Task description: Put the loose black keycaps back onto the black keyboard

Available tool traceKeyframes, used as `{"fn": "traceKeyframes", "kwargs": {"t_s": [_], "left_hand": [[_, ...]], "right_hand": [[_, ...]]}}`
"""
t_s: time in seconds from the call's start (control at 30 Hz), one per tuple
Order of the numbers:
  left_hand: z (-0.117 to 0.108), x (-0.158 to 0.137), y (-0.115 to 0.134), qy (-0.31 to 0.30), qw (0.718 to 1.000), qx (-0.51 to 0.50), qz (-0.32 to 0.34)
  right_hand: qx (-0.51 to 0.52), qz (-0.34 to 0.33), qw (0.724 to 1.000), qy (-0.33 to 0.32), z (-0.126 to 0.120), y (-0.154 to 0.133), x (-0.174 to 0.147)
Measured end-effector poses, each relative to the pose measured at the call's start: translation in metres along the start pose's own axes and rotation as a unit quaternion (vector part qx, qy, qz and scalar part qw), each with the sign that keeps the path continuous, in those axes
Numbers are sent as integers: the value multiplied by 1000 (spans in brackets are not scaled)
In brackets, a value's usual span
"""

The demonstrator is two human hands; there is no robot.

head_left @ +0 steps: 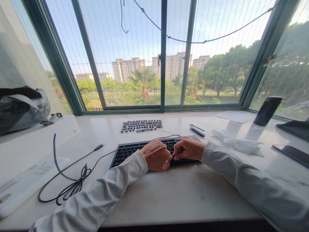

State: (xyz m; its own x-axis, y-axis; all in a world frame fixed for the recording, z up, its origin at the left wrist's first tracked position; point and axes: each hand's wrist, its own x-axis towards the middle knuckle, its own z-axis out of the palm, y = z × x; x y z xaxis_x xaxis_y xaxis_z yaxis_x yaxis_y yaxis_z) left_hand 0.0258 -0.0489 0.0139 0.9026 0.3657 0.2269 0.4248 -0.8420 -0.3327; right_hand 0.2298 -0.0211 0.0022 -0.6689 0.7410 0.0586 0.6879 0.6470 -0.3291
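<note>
A black keyboard [127, 153] lies on the white counter, its left part showing dark key positions with pale outlines. Both hands rest over its middle and right, hiding much of it. My left hand [156, 155] is closed, knuckles up, near the keyboard's front edge. Close beside it, my right hand [189, 149] pinches thumb and forefinger together, the tips almost meeting the left hand. Whatever lies between the fingers of either hand is too small or hidden to name. Behind the keyboard, loose black keycaps [141, 125] are laid out in rows.
A bundled black cable [80, 180] with a USB plug [98, 147] lies left, by a white box [33, 175]. A helmet [21, 108] stands beyond. At right are pens [197, 131], a crumpled plastic bag [238, 141], a dark bottle [267, 111] and a phone [293, 154].
</note>
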Motion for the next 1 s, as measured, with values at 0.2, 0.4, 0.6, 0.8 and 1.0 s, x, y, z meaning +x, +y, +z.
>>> {"fn": "traceKeyframes", "kwargs": {"t_s": [0.2, 0.4, 0.6, 0.8, 1.0], "left_hand": [[1, 2, 0, 4, 999, -18, -26], [-2, 3, 3, -4, 1000, 10, 2], [-4, 2, 5, 2, 1000, 14, 10], [-2, 3, 6, 6, 1000, 18, 12], [-2, 3, 7, -2, 1000, 7, 4]], "right_hand": [[-133, -52, 989, 33, -2, -12, -5], [-230, -129, 965, 9, -6, -23, -10], [-212, -96, 973, 0, -10, -23, -12], [-237, -87, 968, -10, -13, -27, -12], [-250, -85, 964, -21, -10, -23, -15]]}}
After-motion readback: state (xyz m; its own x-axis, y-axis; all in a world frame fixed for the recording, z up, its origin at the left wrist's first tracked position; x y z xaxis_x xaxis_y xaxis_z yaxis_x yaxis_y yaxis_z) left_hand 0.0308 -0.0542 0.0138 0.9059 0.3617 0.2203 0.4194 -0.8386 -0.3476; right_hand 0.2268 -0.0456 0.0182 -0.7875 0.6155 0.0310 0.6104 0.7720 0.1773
